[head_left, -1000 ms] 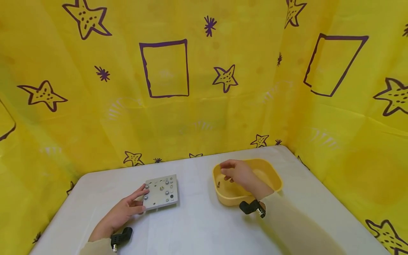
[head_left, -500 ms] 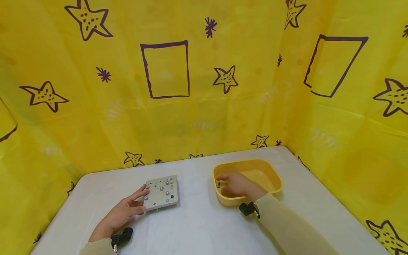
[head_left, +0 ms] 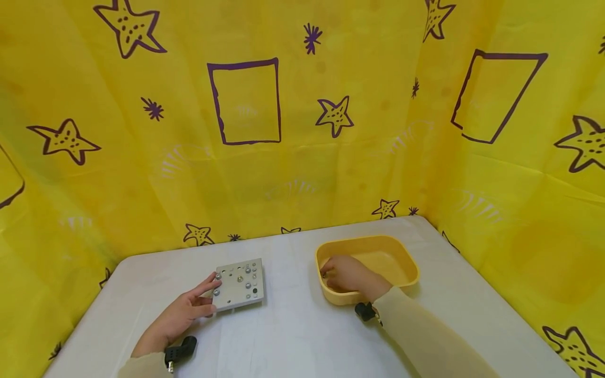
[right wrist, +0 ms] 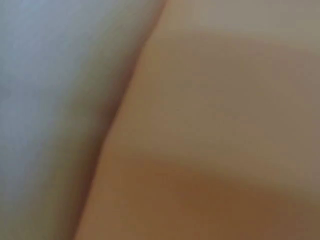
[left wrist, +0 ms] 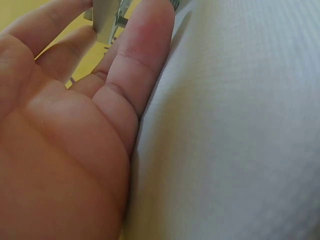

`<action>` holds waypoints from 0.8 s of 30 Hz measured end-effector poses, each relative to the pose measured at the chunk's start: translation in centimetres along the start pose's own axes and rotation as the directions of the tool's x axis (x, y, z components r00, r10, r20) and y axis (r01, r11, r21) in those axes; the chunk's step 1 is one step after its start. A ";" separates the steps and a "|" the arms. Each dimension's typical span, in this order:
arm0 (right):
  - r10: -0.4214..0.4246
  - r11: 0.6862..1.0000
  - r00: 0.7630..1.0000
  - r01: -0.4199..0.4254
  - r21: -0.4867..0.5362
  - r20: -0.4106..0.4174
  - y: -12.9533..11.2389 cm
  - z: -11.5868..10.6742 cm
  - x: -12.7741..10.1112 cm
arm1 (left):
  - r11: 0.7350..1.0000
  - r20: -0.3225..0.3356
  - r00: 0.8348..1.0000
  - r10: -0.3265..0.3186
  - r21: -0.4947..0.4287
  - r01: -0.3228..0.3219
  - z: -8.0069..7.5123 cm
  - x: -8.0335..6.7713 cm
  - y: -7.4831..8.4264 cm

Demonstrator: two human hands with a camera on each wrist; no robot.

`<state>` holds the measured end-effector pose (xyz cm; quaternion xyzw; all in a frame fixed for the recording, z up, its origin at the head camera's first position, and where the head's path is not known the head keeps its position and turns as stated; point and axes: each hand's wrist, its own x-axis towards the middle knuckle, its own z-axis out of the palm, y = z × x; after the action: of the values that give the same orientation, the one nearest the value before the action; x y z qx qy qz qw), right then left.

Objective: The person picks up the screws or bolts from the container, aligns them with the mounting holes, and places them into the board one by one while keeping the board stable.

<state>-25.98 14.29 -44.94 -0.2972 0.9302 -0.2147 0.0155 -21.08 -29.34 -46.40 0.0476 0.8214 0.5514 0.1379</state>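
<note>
On the left of the table lies a square metal plate [head_left: 236, 291], raised slightly and studded with bolt heads and holes. My left hand [head_left: 181, 310] grips its left edge between thumb and fingers. In the left wrist view, threaded bolt ends [left wrist: 121, 22] stick out from the plate beside the fingers. My right hand [head_left: 350, 274] reaches down inside the yellow bin [head_left: 402, 252], fingertips pinching a small dark screw [head_left: 324, 275] near the bin's left wall. Most of the screw is hidden by the fingers. The right wrist view shows only the blurred bin wall [right wrist: 210, 100] and table.
The white table [head_left: 288, 325] carries both the plate and the bin, with a gap of cloth between them. Yellow curtains [head_left: 302, 173] with purple star drawings rise behind and at both sides. Dark camera mounts [head_left: 181, 349] sit on the wrists.
My right hand has lowered into the bin and its fingers have closed at the small screw by the left wall. The left hand and the plate have stayed put.
</note>
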 end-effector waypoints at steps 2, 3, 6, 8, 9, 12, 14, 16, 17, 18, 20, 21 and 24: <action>0.006 1.000 1.000 -0.006 -0.024 0.001 -0.1 0.0 0.0 | 1.000 -0.003 1.000 -0.004 -0.005 0.004 0.0 0.0 0.0; 0.017 0.999 1.000 -0.017 -0.034 0.004 -0.1 0.0 0.0 | 1.000 -0.003 1.000 -0.005 -0.012 0.005 0.0 -0.1 0.0; 0.041 0.997 0.999 -0.040 -0.066 0.013 -0.2 0.1 0.1 | 1.000 0.002 1.000 -0.005 -0.031 0.005 0.0 -0.1 0.0; 0.053 0.995 0.998 -0.051 -0.082 0.018 -0.3 0.1 0.1 | 0.999 0.005 1.000 -0.003 -0.043 0.003 0.0 -0.1 0.0; 0.057 0.994 0.998 -0.055 -0.090 0.019 -0.4 0.0 0.1 | 0.999 0.005 1.000 0.000 -0.043 0.000 0.0 -0.1 0.0; 0.035 0.992 0.999 -0.033 -0.121 0.013 -0.6 -0.2 0.1 | 0.999 0.004 1.000 0.009 -0.034 -0.009 -0.1 -0.1 0.0; 0.024 0.987 1.000 -0.021 -0.156 0.016 -0.8 -0.2 0.1 | 1.000 0.000 1.000 0.009 -0.030 -0.009 -0.1 0.0 0.0; 0.010 0.982 1.000 -0.006 -0.188 0.021 -0.8 -0.2 0.2 | 1.000 -0.001 1.000 0.008 -0.029 -0.008 -0.1 0.0 0.0; 0.015 0.981 1.000 -0.009 -0.194 0.027 -0.8 -0.2 0.2 | 1.000 -0.001 1.000 0.006 -0.029 -0.006 -0.1 0.0 0.0; 0.019 0.980 0.999 -0.012 -0.198 0.032 -0.8 -0.1 0.3 | 1.000 0.001 1.000 0.004 -0.031 -0.004 -0.1 0.0 -0.1; 0.035 0.982 0.999 -0.026 -0.188 0.040 -0.7 -0.1 0.4 | 0.999 0.003 1.000 0.001 -0.034 -0.001 -0.1 0.0 -0.1; 0.047 0.984 0.998 -0.039 -0.176 0.041 -0.7 0.0 0.4 | 0.999 0.003 1.000 0.000 -0.033 0.000 -0.1 0.0 -0.2; 0.079 0.989 0.996 -0.074 -0.132 0.030 -0.7 -0.1 0.3 | 0.999 0.002 1.000 -0.006 -0.033 0.006 -0.1 0.0 -0.3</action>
<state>-25.92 13.67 -44.50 -0.2654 0.9526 -0.1475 0.0208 -21.05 -29.52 -46.62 0.0435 0.8122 0.5644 0.1411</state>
